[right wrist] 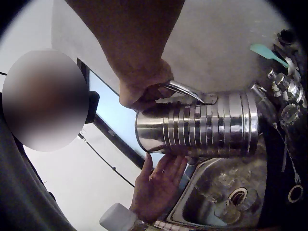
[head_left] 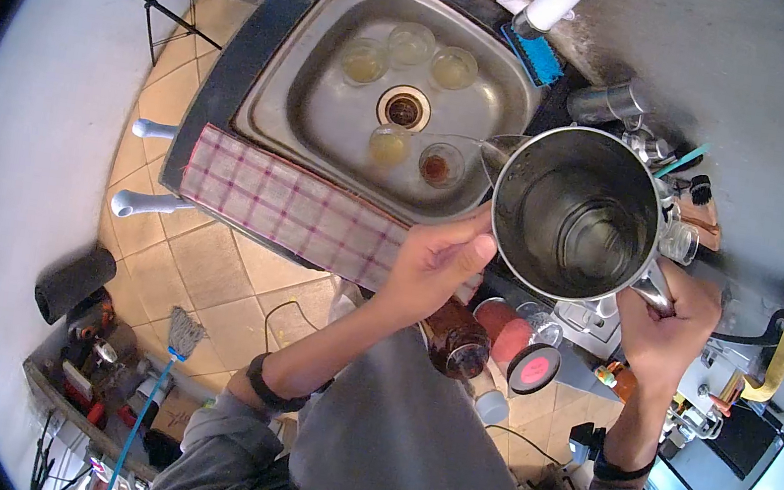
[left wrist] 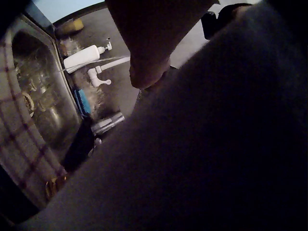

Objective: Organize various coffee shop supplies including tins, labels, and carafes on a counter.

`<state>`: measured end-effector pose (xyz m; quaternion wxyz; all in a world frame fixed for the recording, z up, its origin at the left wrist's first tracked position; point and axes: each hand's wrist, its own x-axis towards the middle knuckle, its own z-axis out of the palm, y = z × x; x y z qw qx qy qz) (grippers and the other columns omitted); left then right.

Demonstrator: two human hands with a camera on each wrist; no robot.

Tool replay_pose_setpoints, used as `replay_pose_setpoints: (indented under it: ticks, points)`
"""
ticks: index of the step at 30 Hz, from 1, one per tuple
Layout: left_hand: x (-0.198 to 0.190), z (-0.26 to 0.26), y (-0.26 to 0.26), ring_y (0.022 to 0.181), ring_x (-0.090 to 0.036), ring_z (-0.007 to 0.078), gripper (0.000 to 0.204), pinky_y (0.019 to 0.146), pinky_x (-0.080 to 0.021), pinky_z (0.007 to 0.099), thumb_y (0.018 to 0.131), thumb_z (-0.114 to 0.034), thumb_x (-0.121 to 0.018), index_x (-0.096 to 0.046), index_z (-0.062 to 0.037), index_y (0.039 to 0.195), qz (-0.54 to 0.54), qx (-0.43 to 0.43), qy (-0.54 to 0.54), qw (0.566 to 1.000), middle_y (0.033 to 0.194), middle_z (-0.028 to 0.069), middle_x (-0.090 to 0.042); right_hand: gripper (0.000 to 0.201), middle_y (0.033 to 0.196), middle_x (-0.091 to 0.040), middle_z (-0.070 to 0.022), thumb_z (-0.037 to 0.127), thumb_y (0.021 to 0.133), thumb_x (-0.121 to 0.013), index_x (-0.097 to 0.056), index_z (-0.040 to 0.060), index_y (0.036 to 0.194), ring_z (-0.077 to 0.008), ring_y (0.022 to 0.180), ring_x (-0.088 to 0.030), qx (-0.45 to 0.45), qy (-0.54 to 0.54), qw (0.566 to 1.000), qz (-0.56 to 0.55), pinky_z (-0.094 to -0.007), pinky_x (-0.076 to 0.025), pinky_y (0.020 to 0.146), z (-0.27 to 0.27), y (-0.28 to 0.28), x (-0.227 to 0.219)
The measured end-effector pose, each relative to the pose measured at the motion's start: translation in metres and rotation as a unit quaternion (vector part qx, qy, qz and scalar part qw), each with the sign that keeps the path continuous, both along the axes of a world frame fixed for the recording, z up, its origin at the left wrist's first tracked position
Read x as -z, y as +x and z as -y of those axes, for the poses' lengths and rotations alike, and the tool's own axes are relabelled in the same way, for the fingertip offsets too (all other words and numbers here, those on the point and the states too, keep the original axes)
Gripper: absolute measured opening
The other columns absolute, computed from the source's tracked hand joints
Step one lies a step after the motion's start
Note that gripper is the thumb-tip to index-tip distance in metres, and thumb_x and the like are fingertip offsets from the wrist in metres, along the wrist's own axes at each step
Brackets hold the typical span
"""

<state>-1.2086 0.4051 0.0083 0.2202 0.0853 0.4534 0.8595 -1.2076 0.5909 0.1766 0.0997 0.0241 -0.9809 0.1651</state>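
Observation:
A ribbed stainless steel jug is tilted over the near right side of the sink. Its handle is gripped by my right hand. My left hand supports the jug's lower side with fingers extended, as the right wrist view shows. From the spout a thin stream of water runs to a glass of cloudy yellowish liquid. Beside that glass stands another with reddish-brown contents. Several more glasses sit beyond the drain. Some clear liquid shows inside the jug.
A checked cloth lies along the sink's front edge. A blue brush, a white tap and a steel cup line the back. Jars, including a pink-lidded one, stand near my body.

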Motion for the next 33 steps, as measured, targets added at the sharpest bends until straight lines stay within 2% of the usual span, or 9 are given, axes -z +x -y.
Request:
replay_pose_setpoints:
  ticks: [5, 8, 10, 12, 22, 24, 31, 32, 33]
  points:
    - [-0.006, 0.003, -0.002, 0.140, -0.030, 0.0211, 0.048, 0.113, -0.023, 0.0337, 0.099, -0.017, -0.055, -0.042, 0.0052, 0.140, -0.020, 0.014, 0.038, 0.999, 0.151, 0.0170, -0.036, 0.023, 0.046, -0.035, -0.0067, 0.008, 0.060, -0.069, -0.047, 0.0047, 0.057, -0.0199, 0.040, -0.036, 0.013, -0.004, 0.999, -0.037, -0.0314, -0.029, 0.045, -0.008, 0.010, 0.004]
    - [-0.019, 0.005, -0.006, 0.143, -0.026, 0.0231, 0.051, 0.115, -0.020, 0.0352, 0.098, -0.016, -0.056, -0.039, 0.0057, 0.142, -0.049, 0.018, 0.038, 0.998, 0.153, 0.0179, -0.032, 0.017, 0.049, -0.043, -0.0069, 0.009, 0.059, -0.072, -0.055, 0.0039, 0.062, -0.0202, 0.043, -0.043, 0.001, 0.033, 0.998, -0.056, -0.0316, -0.033, 0.048, -0.017, 0.019, 0.005]
    - [-0.026, 0.006, -0.007, 0.143, -0.026, 0.0242, 0.052, 0.115, -0.019, 0.0359, 0.098, -0.015, -0.056, -0.038, 0.0060, 0.142, -0.080, 0.013, 0.036, 0.996, 0.154, 0.0186, -0.030, 0.019, 0.055, -0.054, -0.0074, 0.010, 0.058, -0.073, -0.065, 0.0022, 0.072, -0.0207, 0.048, -0.052, 0.001, 0.041, 0.989, -0.139, -0.0308, -0.039, 0.052, -0.021, 0.024, 0.010]
    - [-0.030, 0.007, -0.006, 0.144, -0.024, 0.0256, 0.054, 0.116, -0.017, 0.0369, 0.097, -0.014, -0.056, -0.036, 0.0060, 0.143, -0.102, 0.021, 0.040, 0.994, 0.154, 0.0204, -0.029, 0.022, 0.058, -0.057, -0.0078, 0.010, 0.057, -0.074, -0.067, 0.0015, 0.076, -0.0207, 0.050, -0.055, 0.010, 0.026, 0.992, -0.127, -0.0301, -0.041, 0.054, -0.023, 0.030, 0.004]
    - [-0.051, 0.012, 0.000, 0.142, -0.030, 0.0297, 0.052, 0.114, -0.023, 0.0370, 0.095, -0.009, -0.056, -0.039, 0.0121, 0.139, -0.214, 0.004, -0.055, 0.975, 0.148, 0.0275, -0.036, 0.025, 0.064, -0.063, -0.0088, 0.011, 0.056, -0.074, -0.068, -0.0010, 0.077, -0.0176, 0.054, -0.057, 0.030, -0.029, 0.987, -0.157, -0.0277, -0.044, 0.057, -0.026, 0.054, -0.007]
    - [-0.053, 0.013, 0.002, 0.142, -0.031, 0.0315, 0.050, 0.114, -0.024, 0.0375, 0.095, -0.009, -0.054, -0.039, 0.0126, 0.138, -0.215, 0.014, -0.019, 0.976, 0.147, 0.0288, -0.037, 0.025, 0.067, -0.065, -0.0095, 0.011, 0.056, -0.074, -0.068, -0.0008, 0.077, -0.0180, 0.057, -0.059, 0.056, -0.032, 0.987, -0.146, -0.0274, -0.045, 0.058, -0.029, 0.065, -0.009]
    - [-0.067, 0.017, 0.010, 0.141, -0.032, 0.0338, 0.049, 0.113, -0.025, 0.0377, 0.096, -0.011, -0.051, -0.040, 0.0140, 0.137, -0.249, 0.034, -0.041, 0.967, 0.145, 0.0314, -0.037, 0.024, 0.078, -0.070, -0.0130, 0.012, 0.059, -0.077, -0.069, 0.0024, 0.079, -0.0245, 0.070, -0.068, 0.077, 0.019, 0.981, -0.177, -0.0329, -0.050, 0.068, -0.034, 0.088, -0.013]
    - [-0.068, 0.017, 0.012, 0.141, -0.032, 0.0343, 0.049, 0.113, -0.025, 0.0376, 0.095, -0.011, -0.051, -0.040, 0.0143, 0.137, -0.250, 0.041, -0.042, 0.966, 0.145, 0.0319, -0.037, 0.024, 0.078, -0.070, -0.0130, 0.012, 0.059, -0.077, -0.069, 0.0024, 0.079, -0.0245, 0.070, -0.068, 0.078, 0.019, 0.981, -0.179, -0.0329, -0.050, 0.068, -0.032, 0.088, -0.014]
    - [-0.069, 0.017, 0.013, 0.141, -0.032, 0.0348, 0.049, 0.113, -0.025, 0.0375, 0.095, -0.011, -0.051, -0.040, 0.0146, 0.136, -0.251, 0.048, -0.043, 0.966, 0.145, 0.0323, -0.037, 0.018, 0.072, -0.066, -0.0098, 0.011, 0.062, -0.073, -0.066, 0.0013, 0.076, -0.0205, 0.064, -0.059, 0.075, 0.008, 0.978, -0.194, -0.0325, -0.043, 0.066, -0.028, 0.087, -0.015]
